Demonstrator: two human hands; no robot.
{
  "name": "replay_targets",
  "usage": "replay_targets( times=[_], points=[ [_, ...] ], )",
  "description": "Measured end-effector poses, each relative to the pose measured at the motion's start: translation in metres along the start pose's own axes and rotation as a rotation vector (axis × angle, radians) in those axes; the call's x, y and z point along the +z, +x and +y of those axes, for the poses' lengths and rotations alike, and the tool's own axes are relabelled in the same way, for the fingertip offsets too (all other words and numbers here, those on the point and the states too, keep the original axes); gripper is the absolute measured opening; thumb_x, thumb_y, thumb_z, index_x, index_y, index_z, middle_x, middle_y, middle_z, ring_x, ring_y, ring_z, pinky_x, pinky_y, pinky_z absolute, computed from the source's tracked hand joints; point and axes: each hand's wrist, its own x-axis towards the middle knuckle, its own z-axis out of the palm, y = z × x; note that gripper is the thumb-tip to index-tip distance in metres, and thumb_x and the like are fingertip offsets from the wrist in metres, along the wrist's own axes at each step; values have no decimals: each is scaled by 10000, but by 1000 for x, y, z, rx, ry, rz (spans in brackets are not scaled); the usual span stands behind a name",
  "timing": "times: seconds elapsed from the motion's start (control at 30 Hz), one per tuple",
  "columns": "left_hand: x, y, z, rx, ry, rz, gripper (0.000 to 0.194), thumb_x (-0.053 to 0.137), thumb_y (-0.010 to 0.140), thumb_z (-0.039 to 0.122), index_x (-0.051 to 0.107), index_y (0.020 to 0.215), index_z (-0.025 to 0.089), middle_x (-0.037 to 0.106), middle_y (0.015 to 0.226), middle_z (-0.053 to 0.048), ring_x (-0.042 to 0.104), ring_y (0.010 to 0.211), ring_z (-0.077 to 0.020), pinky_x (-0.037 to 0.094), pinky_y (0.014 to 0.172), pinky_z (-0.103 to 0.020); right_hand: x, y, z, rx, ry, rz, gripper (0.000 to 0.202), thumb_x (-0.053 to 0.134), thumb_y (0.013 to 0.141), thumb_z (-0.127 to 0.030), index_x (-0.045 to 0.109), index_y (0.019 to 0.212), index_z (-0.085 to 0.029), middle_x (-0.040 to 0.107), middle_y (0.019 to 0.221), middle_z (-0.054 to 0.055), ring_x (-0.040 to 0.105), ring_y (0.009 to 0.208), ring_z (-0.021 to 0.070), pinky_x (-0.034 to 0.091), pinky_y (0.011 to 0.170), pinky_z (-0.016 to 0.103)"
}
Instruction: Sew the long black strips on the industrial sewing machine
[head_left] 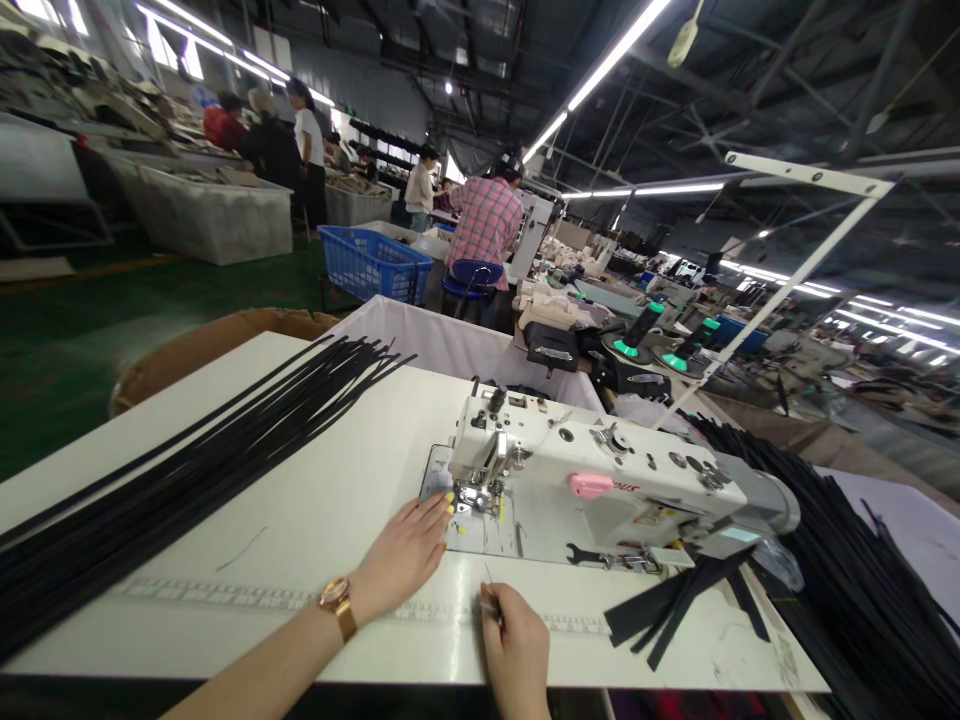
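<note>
My left hand [405, 555] lies flat on the white table [315, 520], fingers stretched toward the presser foot [472, 497] of a white sewing machine [600, 475]. A gold watch sits on that wrist. My right hand [516, 640] rests near the table's front edge, fingers pinched on a small thin tool [489, 600] that I cannot identify. A long bundle of thin black strips [195, 465] runs diagonally across the table's left side. Short black strips [675, 600] lie under the machine's right end.
Another heap of black strips [840, 560] fills the right. A brown bin [217, 350] and a white-lined bin [457, 345] stand behind the table. Further back are a blue crate [371, 262], other workers seated and standing, and more sewing stations.
</note>
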Motion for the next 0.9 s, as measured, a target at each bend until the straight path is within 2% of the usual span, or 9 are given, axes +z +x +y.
replay_targets(
  times=[0.43,0.57,0.67,0.77,0.9],
  points=[
    [3,4,1,-20,-34,28,431,434,951,252,495,1372,179,501,1442,-97,423,1357,-261,348,1131,-488,0,0,-1,4,-2,-9,220,450,929,-274,661,893,-225,703,749,7,625,635,153,393,604,243],
    [2,9,-13,25,-81,13,409,434,955,255,517,1352,201,521,1425,-80,458,1323,-258,370,1120,-482,0,0,-2,25,-19,-16,204,463,914,-257,662,886,-224,704,761,11,628,654,159,375,605,249],
    [-3,29,-39,11,-180,29,345,397,970,249,589,1252,197,590,1333,-87,544,1216,-250,426,1072,-460,-2,0,-5,32,-48,-27,207,457,914,-250,653,851,-221,689,731,9,618,638,159,348,587,256],
    [-8,61,-67,-28,-255,46,302,402,953,233,630,1143,177,591,1299,-110,583,1132,-264,474,1006,-462,-4,0,-8,29,-61,-29,205,450,911,-230,638,827,-218,681,724,8,619,650,156,338,587,250],
    [-7,98,-83,69,-310,15,272,518,875,221,634,1119,187,653,1202,-61,601,1095,-235,505,963,-370,-3,1,-8,37,-42,4,199,456,907,-232,624,800,-216,669,705,5,613,635,146,335,580,237]
  ],
)
